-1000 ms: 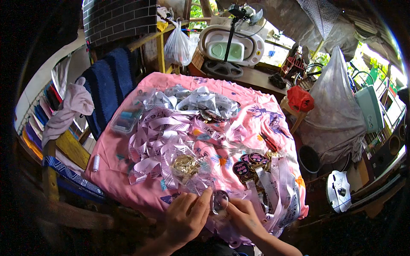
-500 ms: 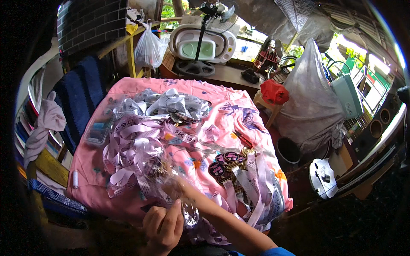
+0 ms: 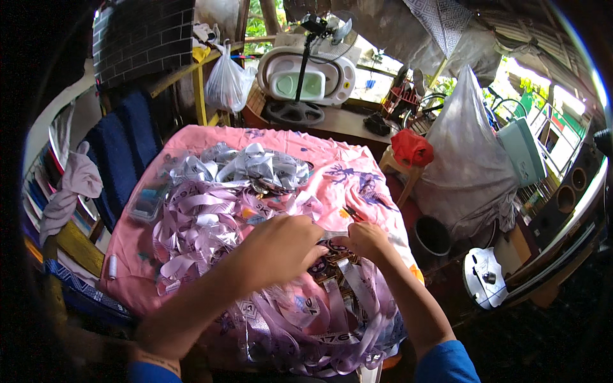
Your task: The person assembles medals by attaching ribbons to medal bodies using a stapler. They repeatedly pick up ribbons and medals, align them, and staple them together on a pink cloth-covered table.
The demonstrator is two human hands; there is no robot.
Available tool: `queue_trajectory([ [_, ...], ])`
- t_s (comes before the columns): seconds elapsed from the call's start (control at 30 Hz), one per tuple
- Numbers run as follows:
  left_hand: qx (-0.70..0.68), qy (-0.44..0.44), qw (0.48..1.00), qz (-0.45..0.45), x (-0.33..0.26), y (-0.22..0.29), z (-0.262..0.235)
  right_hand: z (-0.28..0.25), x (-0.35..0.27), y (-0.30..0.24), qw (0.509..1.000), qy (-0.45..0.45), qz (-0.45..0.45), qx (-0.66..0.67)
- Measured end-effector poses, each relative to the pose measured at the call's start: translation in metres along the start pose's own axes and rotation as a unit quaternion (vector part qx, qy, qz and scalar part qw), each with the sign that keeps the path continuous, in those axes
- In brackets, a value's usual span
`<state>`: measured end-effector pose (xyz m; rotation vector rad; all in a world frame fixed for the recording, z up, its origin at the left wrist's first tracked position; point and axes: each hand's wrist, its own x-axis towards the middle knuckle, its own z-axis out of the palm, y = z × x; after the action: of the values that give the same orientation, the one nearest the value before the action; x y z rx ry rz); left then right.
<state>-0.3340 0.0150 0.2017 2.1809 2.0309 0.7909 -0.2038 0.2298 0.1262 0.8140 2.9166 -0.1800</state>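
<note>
My left hand (image 3: pixel 284 246) reaches over the middle of the table, its fingers closed and slightly blurred, with the thumb toward the right. My right hand (image 3: pixel 365 240) meets it from the other side with curled fingers. Whatever is pinched between the fingertips is mostly hidden. Just below both hands lie dark and gold medals (image 3: pixel 327 274). Their lilac ribbons (image 3: pixel 319 348) spread toward the near edge. Left of my left hand is a heap of lilac ribbons (image 3: pixel 198 220). Silver-grey ribbons (image 3: pixel 265 165) in clear plastic lie behind it.
A pink patterned cloth (image 3: pixel 345 153) covers the table. On it are a clear plastic box (image 3: pixel 145 204), a white spool (image 3: pixel 113 267) and a red-handled tool (image 3: pixel 352 214). A dark bucket (image 3: pixel 433 235) and a stool with a red bag (image 3: pixel 412 148) stand right of the table.
Both hands have moved away from the near edge to above the medals. More lilac ribbon now lies spread along the near right edge. The view has shifted slightly.
</note>
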Motion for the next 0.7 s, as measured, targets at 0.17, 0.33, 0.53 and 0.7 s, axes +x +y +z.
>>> queue_trajectory([
  [0.17, 0.038, -0.262, 0.964, 0.007, 0.049, -0.088, 0.086, 0.023, 0.036, 0.027, 0.995, -0.075, -0.059, -0.004],
  [0.33, 0.075, -0.288, 0.953, 0.051, 0.06, -0.09, 0.112, 0.009, 0.031, 0.051, 0.969, -0.186, -0.11, 0.123],
  [0.53, -0.045, -0.26, 0.961, 0.079, 0.073, -0.111, 0.144, 0.009, 0.015, 0.048, 0.942, -0.133, -0.118, 0.284],
  [0.7, -0.167, -0.24, 0.956, 0.005, 0.066, -0.091, 0.125, 0.003, -0.013, 0.042, 0.906, -0.076, -0.057, 0.413],
])
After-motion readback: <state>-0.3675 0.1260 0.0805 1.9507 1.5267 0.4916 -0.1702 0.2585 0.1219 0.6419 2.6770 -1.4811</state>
